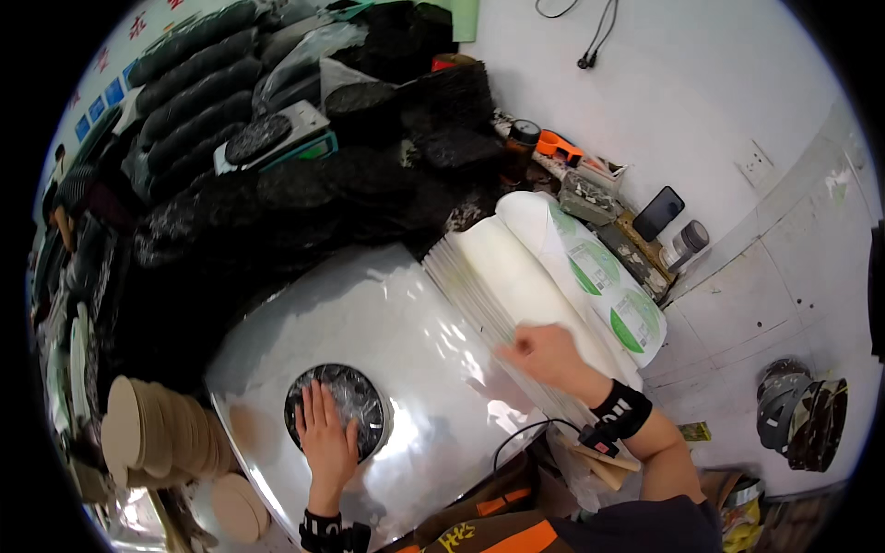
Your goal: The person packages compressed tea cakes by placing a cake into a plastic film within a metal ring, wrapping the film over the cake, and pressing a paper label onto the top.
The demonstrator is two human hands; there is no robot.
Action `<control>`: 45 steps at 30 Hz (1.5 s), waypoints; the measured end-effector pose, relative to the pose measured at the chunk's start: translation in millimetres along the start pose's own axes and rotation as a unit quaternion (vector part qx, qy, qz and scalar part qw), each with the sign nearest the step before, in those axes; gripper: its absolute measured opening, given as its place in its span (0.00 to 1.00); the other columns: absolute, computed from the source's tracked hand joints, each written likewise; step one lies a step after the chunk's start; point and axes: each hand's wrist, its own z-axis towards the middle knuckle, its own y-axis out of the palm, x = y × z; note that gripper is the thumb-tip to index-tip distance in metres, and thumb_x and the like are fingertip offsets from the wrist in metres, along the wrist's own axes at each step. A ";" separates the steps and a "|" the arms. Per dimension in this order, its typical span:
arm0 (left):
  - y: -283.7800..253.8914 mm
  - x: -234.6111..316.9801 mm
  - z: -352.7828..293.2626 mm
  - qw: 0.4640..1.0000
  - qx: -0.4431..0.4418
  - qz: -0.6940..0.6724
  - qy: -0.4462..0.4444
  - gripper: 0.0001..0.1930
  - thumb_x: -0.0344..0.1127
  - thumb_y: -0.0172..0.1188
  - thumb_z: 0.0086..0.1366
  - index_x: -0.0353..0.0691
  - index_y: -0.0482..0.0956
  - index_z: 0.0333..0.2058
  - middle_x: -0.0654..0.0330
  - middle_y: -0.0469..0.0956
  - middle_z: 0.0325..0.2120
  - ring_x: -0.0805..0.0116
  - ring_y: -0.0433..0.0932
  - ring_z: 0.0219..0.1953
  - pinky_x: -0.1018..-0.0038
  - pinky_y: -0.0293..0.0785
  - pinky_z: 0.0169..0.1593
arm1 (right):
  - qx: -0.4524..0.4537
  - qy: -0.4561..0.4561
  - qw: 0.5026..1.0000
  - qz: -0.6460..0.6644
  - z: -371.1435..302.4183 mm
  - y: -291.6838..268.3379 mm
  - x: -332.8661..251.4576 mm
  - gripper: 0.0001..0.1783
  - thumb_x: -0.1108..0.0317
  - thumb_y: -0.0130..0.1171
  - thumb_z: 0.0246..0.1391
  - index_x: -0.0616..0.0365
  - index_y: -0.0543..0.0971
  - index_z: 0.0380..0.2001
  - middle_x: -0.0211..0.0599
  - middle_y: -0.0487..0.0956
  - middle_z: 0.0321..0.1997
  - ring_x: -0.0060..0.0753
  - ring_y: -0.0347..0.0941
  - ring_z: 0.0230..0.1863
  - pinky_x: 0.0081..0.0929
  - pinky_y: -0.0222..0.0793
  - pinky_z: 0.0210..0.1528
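A round black disc (361,405) in clear plastic wrap lies on a shiny metal tabletop (369,313). My left hand (327,442) rests flat on it, fingers stretched out over its left side. My right hand (548,357) is closed, its fingers curled in above the edge of a stack of thin whitish sheets (479,304). Whatever those fingers hold, if anything, is hidden. Next to the stack, on its right, lie a cream-white roll (530,286) and a white sheet with round green prints (590,267).
Stacked round tan boards (152,429) stand at the left. Dark wrapped bundles (203,101) and a scale (277,138) fill the back. By the wall are a phone (658,214), a jar (684,244) and an orange tape dispenser (559,147). A person (83,198) bends at far left.
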 end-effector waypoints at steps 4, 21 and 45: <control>2.5 11.8 9.8 0.999 -0.012 -0.019 0.040 0.38 0.40 0.56 0.62 0.25 0.54 0.66 0.40 0.54 0.68 0.42 0.50 0.71 0.50 0.43 0.70 | 0.169 0.109 0.978 -0.059 39.3 -93.3 122.9 0.25 0.48 0.50 0.61 0.63 0.75 0.44 0.57 0.77 0.45 0.55 0.74 0.49 0.48 0.69 0.51; 8.5 6.8 7.7 0.999 0.009 -0.004 0.041 0.38 0.38 0.55 0.63 0.27 0.53 0.67 0.42 0.53 0.69 0.43 0.48 0.72 0.51 0.43 0.71 | 0.356 0.042 0.930 -0.084 -104.7 0.7 229.7 0.11 0.65 0.64 0.56 0.54 0.81 0.41 0.45 0.83 0.43 0.42 0.80 0.42 0.35 0.74 0.47; 8.5 -2.4 -12.9 0.941 0.014 -0.328 -0.078 0.30 0.45 0.66 0.57 0.45 0.73 0.58 0.60 0.75 0.56 0.59 0.70 0.60 0.57 0.58 0.64 | -0.166 -0.481 0.861 -0.005 -26.6 118.0 -187.8 0.51 0.36 0.52 0.58 0.73 0.57 0.66 0.59 0.59 0.70 0.51 0.56 0.71 0.45 0.50 0.71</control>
